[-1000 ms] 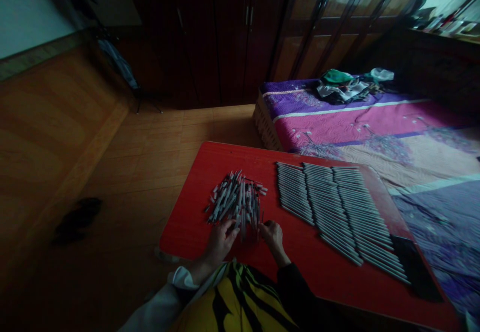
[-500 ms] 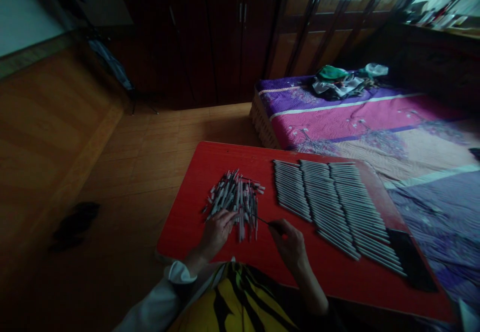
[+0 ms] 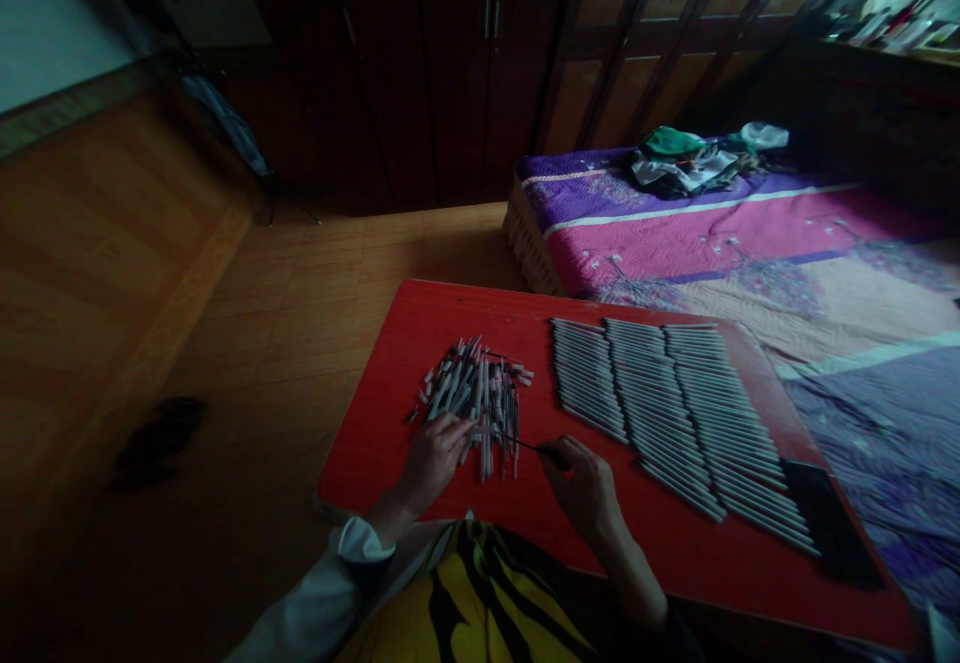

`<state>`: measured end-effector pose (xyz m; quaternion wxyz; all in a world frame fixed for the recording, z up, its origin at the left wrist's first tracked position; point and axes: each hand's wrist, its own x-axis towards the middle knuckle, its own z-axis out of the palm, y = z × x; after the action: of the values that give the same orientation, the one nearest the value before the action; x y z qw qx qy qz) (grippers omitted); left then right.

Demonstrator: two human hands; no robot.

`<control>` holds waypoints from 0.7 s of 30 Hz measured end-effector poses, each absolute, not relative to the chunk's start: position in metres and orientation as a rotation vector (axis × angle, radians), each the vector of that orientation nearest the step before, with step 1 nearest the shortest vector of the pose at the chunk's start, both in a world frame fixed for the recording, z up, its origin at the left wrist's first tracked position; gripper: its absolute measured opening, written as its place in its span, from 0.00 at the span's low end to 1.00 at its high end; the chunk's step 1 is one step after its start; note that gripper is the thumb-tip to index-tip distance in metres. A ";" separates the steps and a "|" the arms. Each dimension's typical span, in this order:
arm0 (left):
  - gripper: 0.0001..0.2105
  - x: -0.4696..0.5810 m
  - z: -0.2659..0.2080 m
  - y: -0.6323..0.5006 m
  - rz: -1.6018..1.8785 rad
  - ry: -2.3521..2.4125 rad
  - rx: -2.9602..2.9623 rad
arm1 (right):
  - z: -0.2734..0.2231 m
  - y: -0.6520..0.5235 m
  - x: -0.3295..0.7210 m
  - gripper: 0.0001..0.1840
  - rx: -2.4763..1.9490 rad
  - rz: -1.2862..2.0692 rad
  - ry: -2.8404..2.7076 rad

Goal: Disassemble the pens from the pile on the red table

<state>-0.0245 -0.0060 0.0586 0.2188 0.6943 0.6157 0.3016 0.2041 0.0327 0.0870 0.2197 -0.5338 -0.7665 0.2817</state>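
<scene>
In the head view, low in the centre of the frame, my left grip (image 3: 433, 458) pinches a pale tube (image 3: 484, 430), and my right grip (image 3: 581, 481) is closed on a thin dark stick (image 3: 523, 442) pointing towards it. A loose pile (image 3: 454, 383) lies mid-frame on the red worktop (image 3: 375, 433).

bed (image 3: 750, 243), right of table (image 3: 375, 433): cut off at edge. rod (image 3: 523, 443), over table: end hidden in right hand (image 3: 583, 483).

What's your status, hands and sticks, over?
Left hand pinching what looks like a pale stick. Right hand gripping thin dark rod. Loose pile crowding left hand; rowed sticks off right.
</scene>
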 end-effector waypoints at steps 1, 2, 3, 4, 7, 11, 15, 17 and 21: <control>0.16 -0.025 0.058 -0.006 0.838 1.707 1.922 | 0.087 0.033 0.204 0.09 -1.487 0.774 -2.133; 0.15 -0.025 0.057 -0.006 0.836 1.709 1.928 | 0.088 0.033 0.204 0.09 -1.493 0.771 -2.145; 0.15 -0.025 0.057 -0.006 0.825 1.708 1.944 | 0.088 0.033 0.204 0.09 -1.493 0.767 -2.158; 0.15 -0.025 0.057 -0.006 0.807 1.702 1.972 | 0.089 0.033 0.204 0.10 -1.488 0.757 -2.175; 0.14 -0.025 0.058 -0.005 0.743 1.668 2.095 | 0.097 0.035 0.204 0.10 -1.480 0.674 -2.278; 0.13 -0.022 0.061 -0.004 0.684 1.629 2.179 | 0.111 0.039 0.199 0.09 -1.452 0.580 -2.451; 0.12 -0.013 0.061 -0.008 0.681 1.553 2.123 | 0.114 0.039 0.184 0.08 -1.357 0.695 -2.470; 0.12 -0.007 0.059 -0.010 0.703 1.506 2.050 | 0.108 0.036 0.175 0.08 -1.298 0.811 -2.325; 0.13 0.002 0.051 -0.015 0.771 1.412 1.910 | 0.085 0.019 0.157 0.19 -1.142 1.156 -1.931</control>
<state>0.0022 -0.0147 0.0511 0.3165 0.7256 0.5363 0.2928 0.1571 0.0193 0.0847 0.3039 -0.4311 -0.7290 0.4363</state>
